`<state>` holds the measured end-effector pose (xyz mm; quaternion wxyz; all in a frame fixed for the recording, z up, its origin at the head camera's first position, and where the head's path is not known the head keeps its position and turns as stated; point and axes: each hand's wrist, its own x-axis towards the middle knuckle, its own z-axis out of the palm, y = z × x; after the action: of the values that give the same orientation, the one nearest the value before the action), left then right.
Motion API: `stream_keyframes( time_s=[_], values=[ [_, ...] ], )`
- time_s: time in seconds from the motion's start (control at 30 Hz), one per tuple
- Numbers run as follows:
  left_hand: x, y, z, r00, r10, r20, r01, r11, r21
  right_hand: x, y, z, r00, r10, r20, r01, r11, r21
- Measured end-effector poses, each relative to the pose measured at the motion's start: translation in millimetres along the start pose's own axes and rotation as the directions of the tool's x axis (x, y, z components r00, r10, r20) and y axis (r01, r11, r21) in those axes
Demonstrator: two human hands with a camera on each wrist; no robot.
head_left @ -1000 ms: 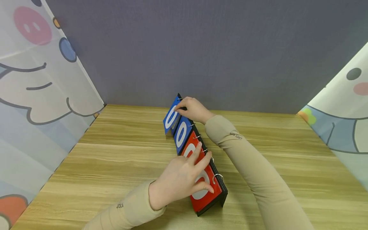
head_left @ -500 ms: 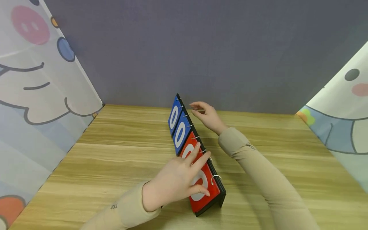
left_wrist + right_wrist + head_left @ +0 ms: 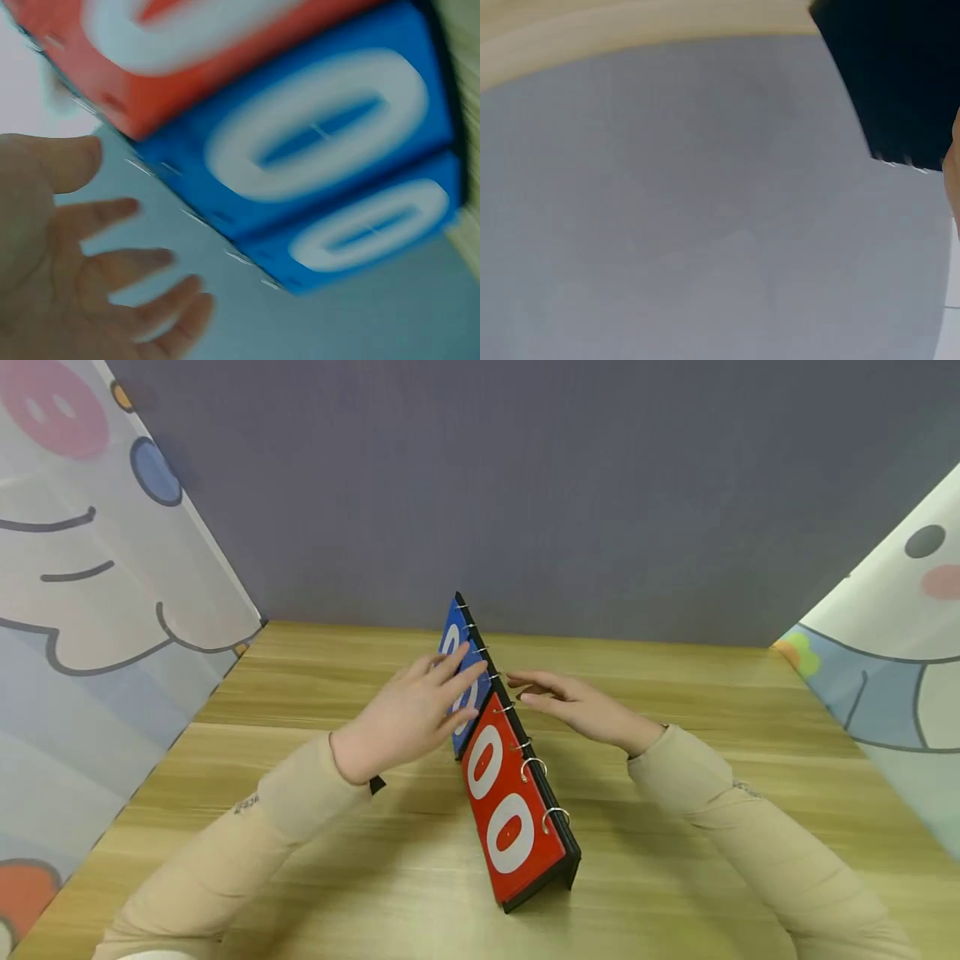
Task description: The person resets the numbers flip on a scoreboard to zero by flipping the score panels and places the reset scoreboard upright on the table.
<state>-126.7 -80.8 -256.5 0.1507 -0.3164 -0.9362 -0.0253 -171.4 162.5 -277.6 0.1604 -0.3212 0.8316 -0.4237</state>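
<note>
A flip scoreboard [image 3: 512,810] stands tent-like on the table, its cards hung from metal rings along a black top edge. Two red cards with white zeros face left at the near end. Beyond them are two blue zero cards [image 3: 319,131], partly covered in the head view by my left hand [image 3: 412,706]. That hand has its fingers spread, and the left wrist view shows a gap between them and the cards. On the scoreboard's other side, my right hand [image 3: 581,706] hovers behind the black back [image 3: 900,82], fingers loosely extended, holding nothing.
A grey panel [image 3: 525,493] rises at the table's far edge. Cartoon-printed sheets [image 3: 112,585] flank the wood-grain table [image 3: 285,693] on both sides. A small black piece [image 3: 377,784] shows beneath my left wrist.
My right hand let go of the far blue card, which dropped flat, then drew back to the right and nearer. My left hand left the red cards and moved up toward the blue ones.
</note>
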Motion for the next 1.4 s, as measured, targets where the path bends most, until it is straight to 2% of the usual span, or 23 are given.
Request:
stream_keyframes(
  time_s=[0.17, 0.3, 0.5, 0.7, 0.8, 0.87, 0.97, 1.03, 1.13, 1.27, 1.33, 1.4],
  values=[
    [26.1, -36.5, 5.5, 0.999, 0.022, 0.028, -0.022, 1.0, -0.006, -12, -20, 3, 0.992, 0.038, 0.12, -0.027, 0.996, -0.087],
    [40.1, -53.2, 9.9, 0.996, 0.028, 0.082, -0.025, 0.999, -0.034, -13, -28, 4, 0.984, 0.077, 0.16, -0.058, 0.991, -0.124],
    [50.8, -62.1, 12.8, 0.996, 0.018, 0.085, -0.012, 0.997, -0.071, -5, -32, -12, 0.963, 0.171, 0.209, -0.129, 0.971, -0.201],
    [49.7, -62.7, 12.6, 0.993, -0.042, 0.114, 0.045, 0.999, -0.019, -1, -30, -43, 0.944, 0.248, 0.218, -0.173, 0.934, -0.311],
    [46.8, -60.9, 12.7, 0.993, -0.063, 0.099, 0.062, 0.998, 0.012, -1, -27, -60, 0.954, 0.249, 0.169, -0.159, 0.893, -0.422],
    [44.7, -59.2, 12.8, 0.994, -0.078, 0.076, 0.076, 0.997, 0.025, -1, -23, -71, 0.964, 0.241, 0.116, -0.154, 0.854, -0.497],
    [41.2, -55.2, 12.1, 0.994, -0.097, 0.041, 0.096, 0.995, 0.036, -1, -16, -85, 0.973, 0.229, 0.01, -0.18, 0.79, -0.587],
    [38.6, -52.1, 11.3, 0.995, -0.099, 0.02, 0.099, 0.995, 0.03, -2, -10, -93, 0.969, 0.241, -0.048, -0.221, 0.768, -0.601],
    [34.6, -49.4, 8.5, 0.994, -0.111, 0.024, 0.111, 0.994, -0.015, -4, -1, -100, 0.958, 0.266, -0.103, -0.276, 0.771, -0.574],
    [27.2, -58.6, 3.3, 0.983, -0.182, 0.033, 0.184, 0.979, -0.086, -17, 8, -101, 0.946, 0.28, -0.165, -0.325, 0.812, -0.484],
    [21.4, -69.1, 2.5, 0.968, -0.253, 0.005, 0.252, 0.962, -0.108, -30, 11, -100, 0.936, 0.279, -0.217, -0.349, 0.825, -0.445],
    [15.4, -82.3, 4.5, 0.936, -0.351, -0.028, 0.343, 0.927, -0.151, -44, 15, -99, 0.918, 0.291, -0.268, -0.383, 0.825, -0.415]
  ],
)
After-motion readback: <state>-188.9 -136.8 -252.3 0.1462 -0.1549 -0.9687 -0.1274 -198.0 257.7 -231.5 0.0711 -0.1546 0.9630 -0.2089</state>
